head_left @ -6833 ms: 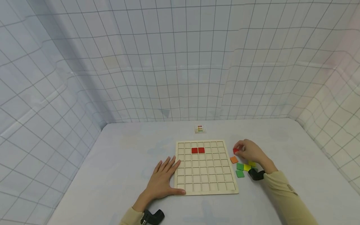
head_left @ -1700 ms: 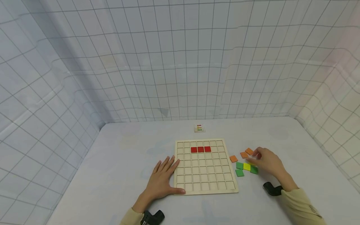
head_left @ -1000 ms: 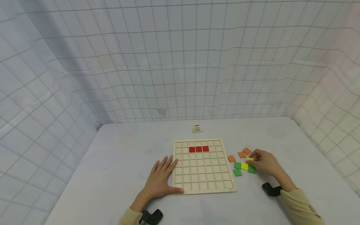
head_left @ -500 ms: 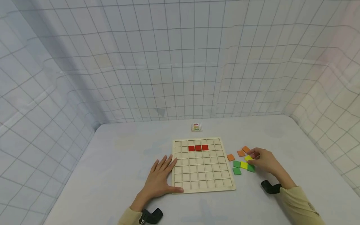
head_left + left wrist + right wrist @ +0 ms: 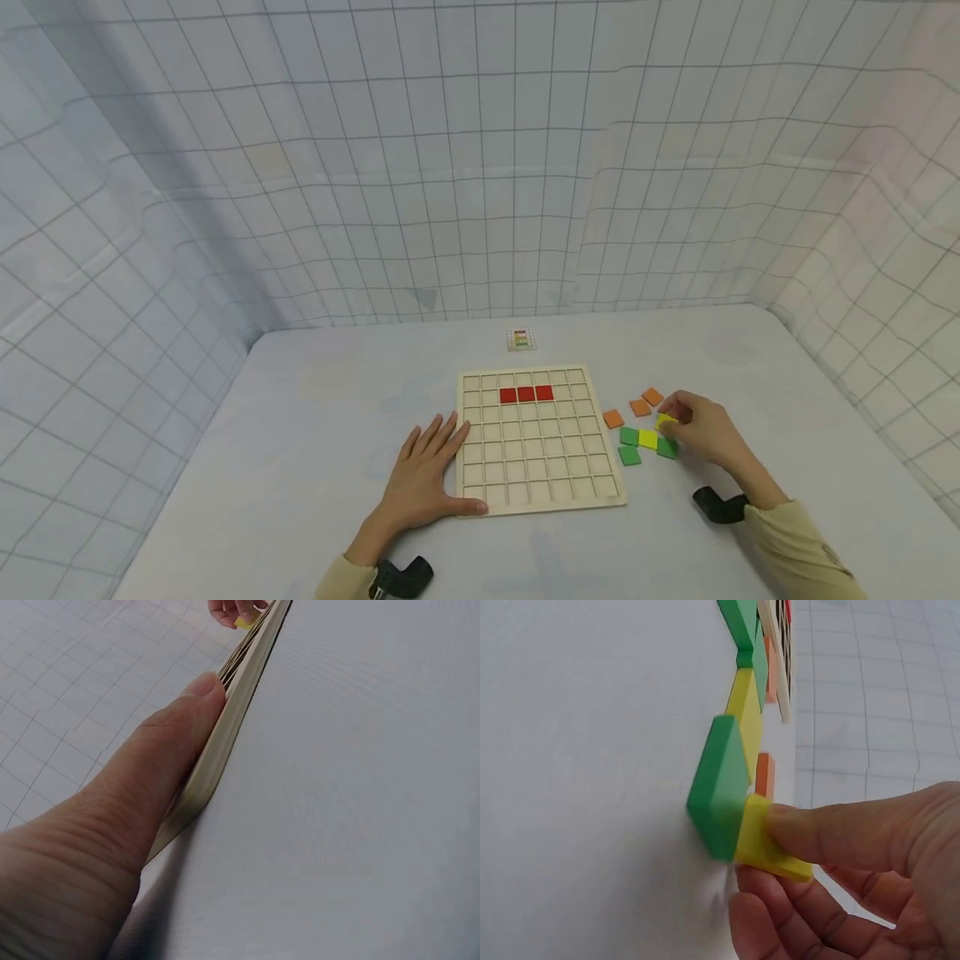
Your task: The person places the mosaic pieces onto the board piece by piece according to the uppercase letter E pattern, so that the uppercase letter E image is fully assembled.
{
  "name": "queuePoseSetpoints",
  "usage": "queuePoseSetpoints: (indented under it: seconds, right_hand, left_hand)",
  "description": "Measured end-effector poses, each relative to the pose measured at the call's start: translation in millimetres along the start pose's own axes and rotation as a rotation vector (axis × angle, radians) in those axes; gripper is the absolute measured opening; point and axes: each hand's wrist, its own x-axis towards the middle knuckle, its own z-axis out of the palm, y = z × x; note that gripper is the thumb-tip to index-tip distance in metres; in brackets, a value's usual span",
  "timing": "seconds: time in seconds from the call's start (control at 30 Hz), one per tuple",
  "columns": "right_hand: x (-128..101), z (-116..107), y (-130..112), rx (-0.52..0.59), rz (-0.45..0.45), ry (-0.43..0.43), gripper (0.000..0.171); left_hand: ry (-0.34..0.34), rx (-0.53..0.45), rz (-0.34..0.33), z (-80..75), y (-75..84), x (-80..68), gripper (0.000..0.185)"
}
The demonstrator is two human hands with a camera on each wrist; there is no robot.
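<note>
My right hand (image 5: 703, 427) pinches a yellow square tile (image 5: 757, 838) between thumb and fingers, just right of the board. Against that tile, in the right wrist view, stands a green tile (image 5: 721, 787). My left hand (image 5: 422, 479) lies spread at the left edge of the cream grid board (image 5: 537, 493), its thumb along the near-left corner. In the left wrist view the thumb (image 5: 161, 742) presses on the board's rim. Three red tiles (image 5: 526, 394) sit side by side in the board's second row from the far edge.
Beside the board lie orange tiles (image 5: 613, 418), green tiles (image 5: 630, 456) and another yellow tile (image 5: 648, 439). Behind the board is a small card (image 5: 521, 338) with a coloured grid pattern. Grid-lined white cloth walls (image 5: 495, 167) enclose the white table (image 5: 315, 417) at back and sides.
The red tile earlier in my right hand now sits third in the red row. My right hand has moved to the loose tiles and taken hold of a yellow one. The left hand stays put.
</note>
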Motion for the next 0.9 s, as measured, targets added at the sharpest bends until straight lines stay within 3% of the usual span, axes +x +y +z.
queuePoseSetpoints:
  seconds: [0.23, 0.73, 0.9]
  right_hand:
    - [9.2, 10.9, -27.8, -0.006, -0.145, 0.100, 0.010]
    - [36.4, 75.8, -91.7, 0.214, -0.402, -0.124, 0.012]
    - [44.5, 88.0, -110.5, 0.230, -0.404, -0.149, 0.015]
  left_hand:
    - [-0.008, 0.010, 0.000, -1.5, -0.9, 0.1, 0.116]
    - [0.018, 0.003, 0.020, 1.9, -1.3, 0.3, 0.115]
    - [0.005, 0.015, 0.005, 2.0, -1.3, 0.0, 0.115]
